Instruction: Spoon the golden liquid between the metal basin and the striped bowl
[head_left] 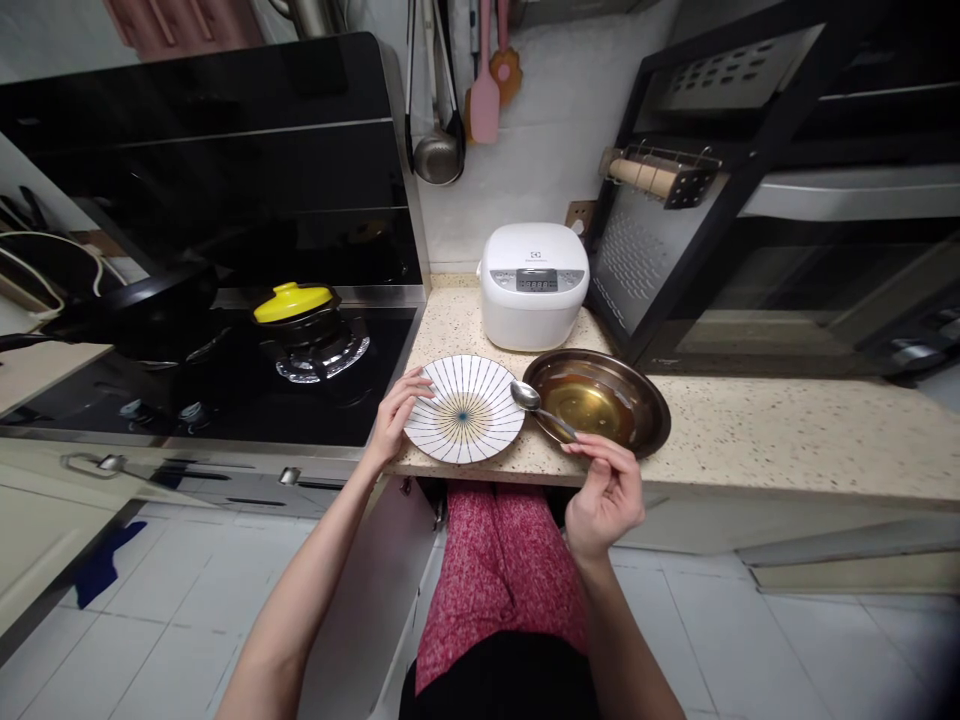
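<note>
A white plate (pixel 495 430) with dark lines fanning out from a blue centre sits at the counter's front edge. My left hand (pixel 399 412) is closed on its left rim, fingers over the top. Between the fingertips of my right hand (pixel 609 490) is the handle of a metal spoon (pixel 526 397), whose bowl hangs by the plate's right rim. Under the spoon's handle, right of the plate, stands a wide metal basin (pixel 651 405) with a shiny golden-looking inside; whether it holds liquid I cannot tell.
Behind the plate and basin stands a white rice cooker (pixel 534 300). To the left, the black stove (pixel 360 400) carries a pot with a yellow lid (pixel 291 301) and a black wok (pixel 161 305). A black oven (pixel 787 280) borders the counter (pixel 787 430) at right. Ladles (pixel 438 157) hang behind.
</note>
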